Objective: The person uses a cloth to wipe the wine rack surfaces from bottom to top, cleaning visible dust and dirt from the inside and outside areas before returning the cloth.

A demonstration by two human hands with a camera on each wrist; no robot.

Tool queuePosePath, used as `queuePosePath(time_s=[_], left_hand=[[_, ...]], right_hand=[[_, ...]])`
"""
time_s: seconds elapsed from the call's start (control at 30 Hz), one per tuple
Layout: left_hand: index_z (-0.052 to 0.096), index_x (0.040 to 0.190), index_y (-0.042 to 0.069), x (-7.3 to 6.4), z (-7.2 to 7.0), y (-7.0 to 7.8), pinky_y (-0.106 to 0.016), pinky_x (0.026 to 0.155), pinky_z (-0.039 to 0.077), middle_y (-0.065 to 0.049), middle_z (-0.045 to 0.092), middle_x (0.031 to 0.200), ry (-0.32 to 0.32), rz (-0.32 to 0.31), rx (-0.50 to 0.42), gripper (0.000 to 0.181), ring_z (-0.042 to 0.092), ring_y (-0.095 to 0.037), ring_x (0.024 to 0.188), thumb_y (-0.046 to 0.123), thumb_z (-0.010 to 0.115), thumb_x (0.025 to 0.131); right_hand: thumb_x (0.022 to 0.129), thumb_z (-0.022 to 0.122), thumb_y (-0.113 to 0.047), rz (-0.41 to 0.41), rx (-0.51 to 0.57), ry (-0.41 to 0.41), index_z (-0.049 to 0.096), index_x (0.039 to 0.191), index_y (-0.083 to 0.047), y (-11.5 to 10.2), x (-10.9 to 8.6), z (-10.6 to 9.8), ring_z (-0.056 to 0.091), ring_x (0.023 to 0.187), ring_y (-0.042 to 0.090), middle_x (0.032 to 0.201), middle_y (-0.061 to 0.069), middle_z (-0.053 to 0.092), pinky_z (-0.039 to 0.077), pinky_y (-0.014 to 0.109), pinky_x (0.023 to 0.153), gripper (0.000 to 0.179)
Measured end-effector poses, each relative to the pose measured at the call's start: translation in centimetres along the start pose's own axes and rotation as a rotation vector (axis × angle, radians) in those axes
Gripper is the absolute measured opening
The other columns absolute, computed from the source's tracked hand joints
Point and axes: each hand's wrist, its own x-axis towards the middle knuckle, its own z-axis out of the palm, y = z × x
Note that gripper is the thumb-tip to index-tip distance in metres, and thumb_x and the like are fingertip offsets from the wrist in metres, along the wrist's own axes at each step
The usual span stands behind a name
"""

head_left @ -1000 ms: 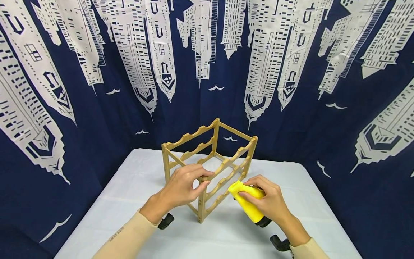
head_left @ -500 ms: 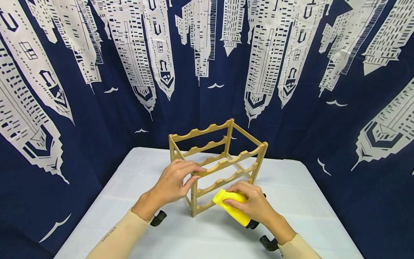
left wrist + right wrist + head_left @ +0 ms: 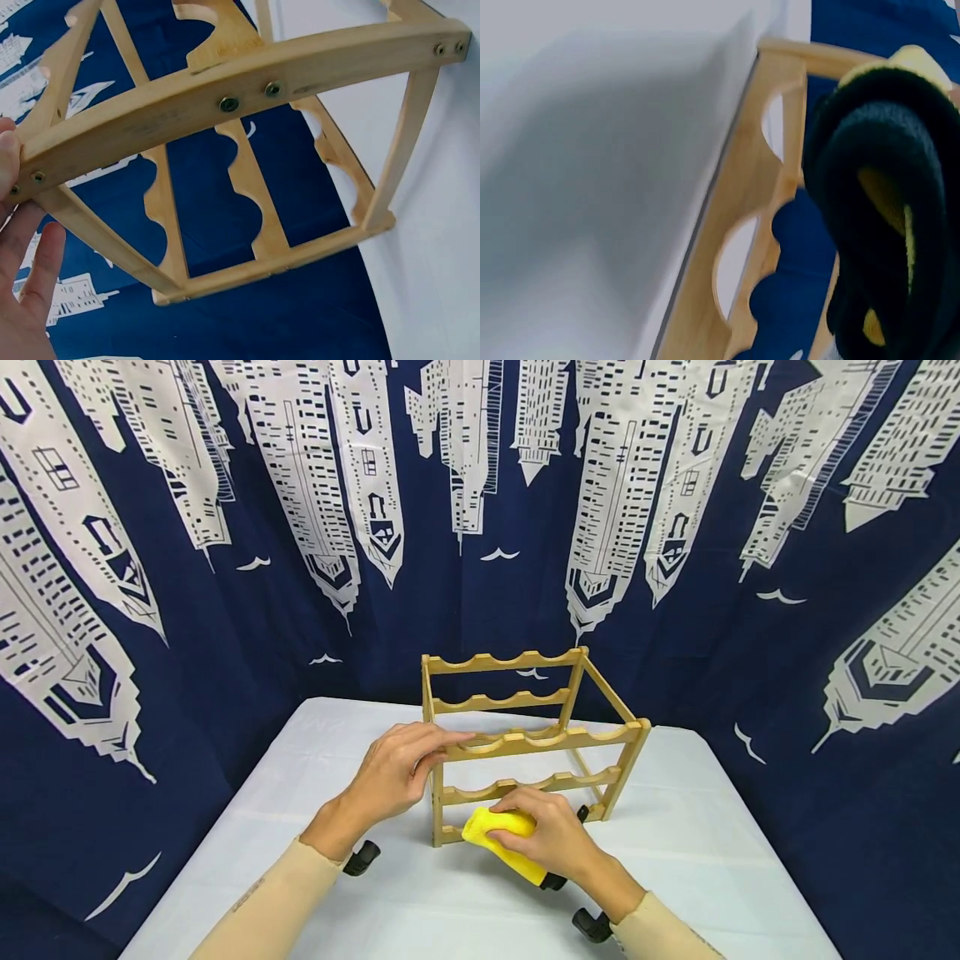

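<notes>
A wooden wine rack [image 3: 536,743] with scalloped rails stands on the table in the head view. My left hand [image 3: 390,772] grips its near left top corner, index finger over the rail and thumb below. In the left wrist view that hand shows at the left edge, at the end of the rack's side post [image 3: 172,112]. My right hand [image 3: 551,831] holds a bunched yellow and black cloth [image 3: 517,864] low in front of the rack. The cloth's dark folds [image 3: 885,142] fill the right side of the right wrist view and hide the fingers there.
A white-covered table [image 3: 697,843] carries the rack. Behind and around it hangs a navy curtain [image 3: 285,635] printed with white skyscrapers and birds. Black curved pieces [image 3: 362,858] sit beneath both wrists.
The rack has turned, so its long scalloped side now faces me more squarely. My left hand has shifted slightly left with its corner. My right hand has moved left and slightly down with the cloth.
</notes>
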Motion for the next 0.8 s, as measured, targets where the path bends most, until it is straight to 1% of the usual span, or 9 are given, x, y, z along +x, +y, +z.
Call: queuePosePath(time_s=[0.1, 0.2, 0.27, 0.33, 0.43, 0.47, 0.57, 0.67, 0.8], left_hand=[[0.085, 0.137, 0.022, 0.1, 0.3, -0.2, -0.039, 0.090, 0.070, 0.005, 0.087, 0.121, 0.010, -0.011, -0.016, 0.045, 0.082, -0.019, 0.107, -0.007, 0.081, 0.104], [0.087, 0.134, 0.023, 0.2, 0.7, -0.4, -0.039, 0.092, 0.072, 0.006, 0.086, 0.124, 0.011, -0.041, -0.039, 0.051, 0.082, -0.020, 0.113, -0.015, 0.077, 0.102], [0.087, 0.133, 0.023, 0.3, 0.9, -0.5, -0.040, 0.094, 0.074, 0.005, 0.086, 0.125, 0.012, -0.067, -0.048, 0.054, 0.081, -0.020, 0.116, -0.019, 0.074, 0.102], [0.088, 0.131, 0.022, 0.2, 1.1, -0.5, -0.041, 0.096, 0.074, 0.003, 0.086, 0.126, 0.016, -0.091, -0.045, 0.055, 0.081, -0.020, 0.118, -0.022, 0.073, 0.101], [0.088, 0.132, 0.019, 0.3, 1.1, -0.6, -0.042, 0.098, 0.075, -0.001, 0.086, 0.127, 0.026, -0.112, -0.027, 0.055, 0.081, -0.022, 0.120, -0.023, 0.074, 0.099], [0.088, 0.132, 0.018, 0.3, 1.1, -0.5, -0.043, 0.097, 0.075, -0.002, 0.086, 0.127, 0.031, -0.110, -0.020, 0.054, 0.082, -0.022, 0.120, -0.023, 0.075, 0.099], [0.087, 0.133, 0.017, 0.4, 0.9, -0.5, -0.043, 0.097, 0.075, -0.003, 0.087, 0.127, 0.040, -0.106, -0.013, 0.052, 0.083, -0.023, 0.120, -0.020, 0.078, 0.098], [0.087, 0.132, 0.016, 0.5, 0.9, -0.4, -0.044, 0.097, 0.075, -0.003, 0.087, 0.126, 0.042, -0.098, -0.018, 0.050, 0.084, -0.024, 0.119, -0.019, 0.079, 0.098], [0.088, 0.128, 0.015, 0.7, 1.0, -0.2, -0.043, 0.098, 0.075, -0.002, 0.088, 0.124, 0.035, -0.100, -0.028, 0.047, 0.084, -0.024, 0.119, -0.020, 0.080, 0.097]], right_hand=[[0.090, 0.105, -0.022, 0.036, -0.058, 0.032, 0.088, 0.119, -0.017, -0.5, 0.2, 0.9, 0.083, 0.098, 0.011, 0.116, -0.002, 0.090, 0.070, 0.025, 0.081, 0.034], [0.089, 0.105, -0.025, 0.114, -0.115, 0.066, 0.090, 0.118, -0.018, -1.0, 0.4, 2.0, 0.083, 0.092, 0.011, 0.113, -0.002, 0.091, 0.066, 0.022, 0.075, 0.034], [0.089, 0.105, -0.028, 0.194, -0.154, 0.084, 0.091, 0.117, -0.021, -1.4, 0.5, 2.9, 0.081, 0.084, 0.008, 0.110, -0.003, 0.092, 0.060, 0.019, 0.067, 0.032], [0.090, 0.104, -0.032, 0.277, -0.186, 0.094, 0.092, 0.116, -0.023, -1.8, 0.5, 3.8, 0.075, 0.072, 0.006, 0.106, -0.004, 0.092, 0.051, 0.016, 0.057, 0.029], [0.092, 0.102, -0.036, 0.353, -0.228, 0.120, 0.093, 0.115, -0.025, -2.2, 0.9, 5.0, 0.071, 0.063, 0.005, 0.103, -0.004, 0.092, 0.040, 0.016, 0.050, 0.027], [0.093, 0.102, -0.036, 0.361, -0.235, 0.130, 0.094, 0.115, -0.024, -2.3, 1.1, 5.4, 0.069, 0.060, 0.007, 0.102, -0.003, 0.092, 0.038, 0.016, 0.048, 0.026], [0.092, 0.102, -0.036, 0.349, -0.253, 0.169, 0.095, 0.113, -0.025, -2.6, 1.5, 6.4, 0.075, 0.063, 0.011, 0.101, -0.004, 0.092, 0.039, 0.016, 0.050, 0.025], [0.091, 0.103, -0.036, 0.310, -0.264, 0.198, 0.095, 0.114, -0.029, -2.9, 1.8, 7.3, 0.079, 0.065, 0.014, 0.102, -0.007, 0.092, 0.042, 0.015, 0.048, 0.025], [0.092, 0.103, -0.036, 0.234, -0.288, 0.208, 0.095, 0.116, -0.029, -3.1, 1.9, 8.0, 0.087, 0.080, 0.015, 0.109, -0.010, 0.092, 0.054, 0.020, 0.051, 0.027]])
